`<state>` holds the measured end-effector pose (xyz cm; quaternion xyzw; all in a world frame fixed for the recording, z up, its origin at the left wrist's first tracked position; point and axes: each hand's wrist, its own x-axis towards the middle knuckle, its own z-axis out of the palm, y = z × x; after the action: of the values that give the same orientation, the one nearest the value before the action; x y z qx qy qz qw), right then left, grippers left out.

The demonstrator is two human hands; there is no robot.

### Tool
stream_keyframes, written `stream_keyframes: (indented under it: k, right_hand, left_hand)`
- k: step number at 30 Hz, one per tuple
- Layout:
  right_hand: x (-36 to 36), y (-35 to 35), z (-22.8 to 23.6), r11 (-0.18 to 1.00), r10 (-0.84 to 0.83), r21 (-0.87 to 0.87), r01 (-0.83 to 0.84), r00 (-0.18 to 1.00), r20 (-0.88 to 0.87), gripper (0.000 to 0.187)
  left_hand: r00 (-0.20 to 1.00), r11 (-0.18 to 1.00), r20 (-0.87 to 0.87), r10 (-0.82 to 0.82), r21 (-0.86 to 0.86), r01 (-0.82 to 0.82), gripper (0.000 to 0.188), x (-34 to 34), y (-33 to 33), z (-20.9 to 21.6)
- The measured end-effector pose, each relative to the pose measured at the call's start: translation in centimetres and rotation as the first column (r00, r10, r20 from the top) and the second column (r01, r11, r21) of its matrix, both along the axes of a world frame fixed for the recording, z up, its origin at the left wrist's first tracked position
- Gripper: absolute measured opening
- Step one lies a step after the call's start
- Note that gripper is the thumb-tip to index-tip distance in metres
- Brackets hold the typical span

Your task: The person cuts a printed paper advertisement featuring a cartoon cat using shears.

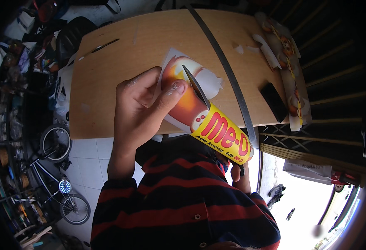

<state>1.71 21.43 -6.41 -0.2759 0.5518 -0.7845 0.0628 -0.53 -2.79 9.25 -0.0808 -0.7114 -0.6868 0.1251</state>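
My left hand (143, 102) pinches a printed paper sheet (187, 104) between thumb and fingers, above the near part of the table. The sheet carries a brown, orange and white picture, and its yellow lower end with red lettering curls over toward my right hand. One pointed, dark scissor blade (196, 88) lies across the face of the sheet, along the picture. Below the curled end, my right hand (236, 171) is closed round the dark handle of the scissors; the sheet hides most of its fingers.
A wooden table (120, 83) lies under my hands, with a long metal strip (228, 66) across it. To the right are a black phone (274, 102), printed sheets (291, 83) and paper scraps (238, 49). A thin pen-like tool (105, 46) rests far left. A bicycle (62, 183) stands left.
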Motion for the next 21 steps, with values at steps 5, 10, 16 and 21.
stream_keyframes:
  k: [5,10,16,21]
  right_hand:
    - [0.3,-0.1,-0.4,0.999,0.017,-0.029,-0.017,1.0,0.012,0.074]
    - [0.8,-0.1,-1.2,0.996,0.029,-0.082,-0.026,0.999,0.035,0.073]
    - [2.2,-0.1,-2.2,0.982,0.051,-0.188,-0.033,0.995,0.091,0.073]
    - [2.3,-0.1,-2.6,0.971,0.065,-0.233,-0.045,0.995,0.076,0.072]
  left_hand:
    - [0.995,0.985,-0.076,0.071,-0.154,-0.082,0.015,0.3,-0.1,-0.9]
    - [0.985,0.963,-0.07,0.158,0.231,-0.139,0.011,1.5,2.3,-1.6]
    - [0.968,0.978,-0.159,0.195,0.106,-0.18,0.012,2.5,2.3,-1.7]
    - [0.948,0.973,-0.221,0.229,0.055,-0.223,0.01,2.5,2.3,-1.9]
